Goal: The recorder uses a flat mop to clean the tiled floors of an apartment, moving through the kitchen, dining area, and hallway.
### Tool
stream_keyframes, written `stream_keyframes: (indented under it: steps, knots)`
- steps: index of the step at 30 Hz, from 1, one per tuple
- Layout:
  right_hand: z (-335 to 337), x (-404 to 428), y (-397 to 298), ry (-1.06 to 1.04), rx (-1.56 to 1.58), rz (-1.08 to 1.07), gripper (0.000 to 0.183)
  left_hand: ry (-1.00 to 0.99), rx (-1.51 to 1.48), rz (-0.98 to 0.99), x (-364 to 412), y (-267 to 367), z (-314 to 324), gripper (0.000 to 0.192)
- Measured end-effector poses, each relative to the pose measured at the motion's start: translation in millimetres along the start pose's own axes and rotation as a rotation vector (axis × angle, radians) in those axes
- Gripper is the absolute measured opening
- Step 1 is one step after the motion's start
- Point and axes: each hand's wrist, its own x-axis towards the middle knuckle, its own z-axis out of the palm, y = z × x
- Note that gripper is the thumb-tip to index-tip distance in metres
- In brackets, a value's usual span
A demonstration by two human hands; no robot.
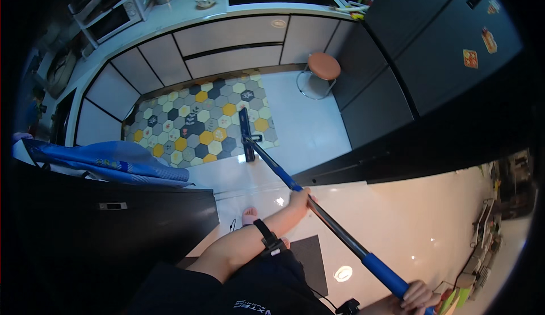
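A long flat mop with a blue and metal pole slants across the view from lower right to the kitchen floor. Its narrow dark blue head lies partly on the hexagon-patterned floor mat and partly past the mat's near edge, over white floor. My left hand is wrapped around the pole at its middle, just below the blue section. Lower right, my right hand grips the blue handle sleeve near the pole's upper end. A black strap with a small device circles my left forearm.
A round stool with an orange-brown seat stands beside the dark refrigerator. Pale cabinets line the far side under the counter. Blue cloth hangs over the dark door at left. A grey mat lies near my feet.
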Motion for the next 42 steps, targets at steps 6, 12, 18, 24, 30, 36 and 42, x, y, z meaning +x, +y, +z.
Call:
stream_keyframes:
  steps: [6,12,18,24,30,36,42]
  knots:
    - [86.1,-17.9,159.7,0.082,-0.033,0.268,0.018,0.014,-0.253,0.508,64.2,169.9,-41.1,0.01]
    - [122.9,-59.8,285.7,-0.475,0.052,0.504,0.015,0.046,-0.238,0.436,143.0,278.7,-108.2,0.016]
    - [119.2,-25.4,276.3,-0.52,-0.077,0.602,0.014,0.069,-0.04,0.364,142.8,282.6,-85.7,0.012]
    - [102.3,14.7,214.9,-0.423,-0.219,0.574,0.011,-0.085,-0.082,0.303,97.9,218.5,-3.4,0.009]
    - [87.9,26.5,198.3,-0.267,-0.169,0.439,0.018,-0.173,-0.309,0.214,93.4,174.3,33.1,0.014]
    - [79.7,40.7,241.9,-0.429,0.163,0.508,0.015,-0.117,-0.444,0.344,83.8,203.4,-3.8,0.01]
    - [126.6,19.2,342.6,-0.543,0.365,0.683,0.011,0.121,-0.508,0.472,112.3,284.6,-88.0,0.005]
